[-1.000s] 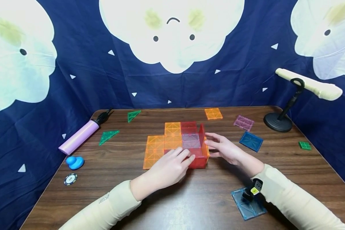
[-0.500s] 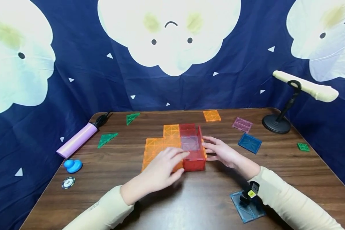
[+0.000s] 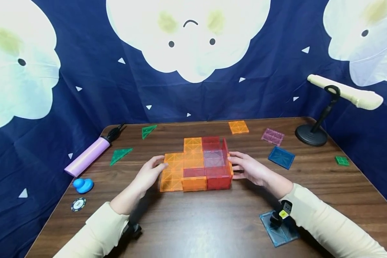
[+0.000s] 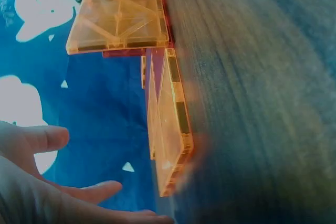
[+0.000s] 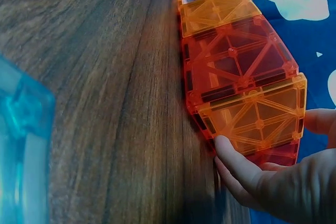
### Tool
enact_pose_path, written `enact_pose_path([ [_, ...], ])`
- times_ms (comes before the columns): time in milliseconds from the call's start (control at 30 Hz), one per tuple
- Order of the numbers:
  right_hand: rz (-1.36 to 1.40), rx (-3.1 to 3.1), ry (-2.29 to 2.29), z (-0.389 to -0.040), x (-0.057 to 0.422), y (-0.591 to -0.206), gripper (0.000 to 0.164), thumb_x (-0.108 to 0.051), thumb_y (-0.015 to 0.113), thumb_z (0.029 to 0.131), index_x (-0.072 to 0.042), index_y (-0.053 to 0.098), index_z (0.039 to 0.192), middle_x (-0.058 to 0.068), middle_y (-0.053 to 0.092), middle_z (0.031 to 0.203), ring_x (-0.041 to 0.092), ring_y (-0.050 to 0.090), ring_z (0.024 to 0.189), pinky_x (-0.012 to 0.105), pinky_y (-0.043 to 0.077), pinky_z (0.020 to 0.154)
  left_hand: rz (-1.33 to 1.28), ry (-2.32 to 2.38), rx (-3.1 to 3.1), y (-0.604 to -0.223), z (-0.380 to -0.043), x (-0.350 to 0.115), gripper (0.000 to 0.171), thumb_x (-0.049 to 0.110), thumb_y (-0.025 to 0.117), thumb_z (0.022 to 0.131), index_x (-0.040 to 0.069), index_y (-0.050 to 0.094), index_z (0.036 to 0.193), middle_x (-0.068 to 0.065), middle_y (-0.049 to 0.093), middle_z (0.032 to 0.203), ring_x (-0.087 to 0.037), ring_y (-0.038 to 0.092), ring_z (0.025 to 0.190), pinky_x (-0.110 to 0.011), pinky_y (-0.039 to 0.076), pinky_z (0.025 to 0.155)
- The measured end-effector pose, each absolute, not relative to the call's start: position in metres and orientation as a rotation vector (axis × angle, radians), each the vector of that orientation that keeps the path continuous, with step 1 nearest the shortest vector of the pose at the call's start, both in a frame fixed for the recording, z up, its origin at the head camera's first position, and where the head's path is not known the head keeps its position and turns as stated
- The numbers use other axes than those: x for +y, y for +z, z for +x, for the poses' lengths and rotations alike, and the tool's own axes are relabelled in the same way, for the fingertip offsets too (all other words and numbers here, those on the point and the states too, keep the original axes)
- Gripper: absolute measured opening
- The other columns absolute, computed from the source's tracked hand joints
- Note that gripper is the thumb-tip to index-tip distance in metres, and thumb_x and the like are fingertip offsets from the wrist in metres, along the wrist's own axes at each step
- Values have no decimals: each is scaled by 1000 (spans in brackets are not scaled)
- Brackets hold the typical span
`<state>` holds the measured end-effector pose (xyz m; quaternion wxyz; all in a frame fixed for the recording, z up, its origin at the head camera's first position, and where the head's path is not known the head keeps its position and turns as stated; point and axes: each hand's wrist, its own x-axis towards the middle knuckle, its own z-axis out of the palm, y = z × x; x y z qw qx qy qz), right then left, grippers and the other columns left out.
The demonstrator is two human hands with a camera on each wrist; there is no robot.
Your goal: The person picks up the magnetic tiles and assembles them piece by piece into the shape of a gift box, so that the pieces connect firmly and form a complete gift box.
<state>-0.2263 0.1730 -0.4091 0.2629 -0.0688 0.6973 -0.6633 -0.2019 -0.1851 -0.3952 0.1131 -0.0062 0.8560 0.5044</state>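
Note:
Magnetic tiles form a low structure mid-table. Flat orange tiles (image 3: 173, 172) make its left side, with a purple tile (image 3: 214, 158) lying to their right. Along the front stand an upright orange tile (image 3: 194, 184) and an upright red tile (image 3: 219, 182). The right wall has an orange tile (image 5: 257, 121) and, behind it, a red one (image 3: 225, 146). My right hand (image 3: 249, 168) touches this wall from outside, its fingers extended around the orange tile's edges in the right wrist view. My left hand (image 3: 148, 173) holds nothing, fingers spread beside the flat tiles' left edge.
Loose tiles lie around: green triangles (image 3: 120, 155), an orange square (image 3: 238, 127), a purple tile (image 3: 272, 137) and blue tiles (image 3: 281, 157). At left are an air pump (image 3: 87, 156), rubber duck (image 3: 83, 185) and poker chip (image 3: 79, 204); at right, a microphone stand (image 3: 311, 135).
My left hand has left the front of the structure and moved left, uncovering the upright orange front tile. My right hand stays at the right wall.

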Motion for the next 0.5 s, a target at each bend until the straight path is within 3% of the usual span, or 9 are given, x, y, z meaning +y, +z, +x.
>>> enact_pose_path([
  [133,-170,1872,-1792,-226,174,-407,65,-28,44,109,4,17,159,34,43,147,37,56,124,42,56,91,-72,1543,2323,-399,-204,-188,65,26,52,104,0,27,158,-27,18,164,-43,14,151,-63,12,118],
  [300,-189,1870,-1792,-228,170,-406,67,-30,45,109,4,18,159,34,42,148,38,55,125,42,56,91,-66,1705,2138,-399,-206,-189,67,22,50,104,1,22,160,-25,11,166,-40,5,153,-64,3,118],
  [367,-189,1870,-1794,-229,170,-406,66,-29,45,109,4,18,159,34,42,148,38,55,124,42,56,91,-79,1756,2096,-398,-207,-189,67,22,51,103,1,22,160,-23,12,166,-40,6,152,-64,4,118],
  [500,-166,1875,-1791,-227,172,-407,65,-28,45,109,3,18,159,33,41,149,35,57,123,42,56,91,-139,1840,2029,-396,-210,-189,66,20,51,102,3,23,160,-23,22,161,-42,21,146,-60,17,118],
])
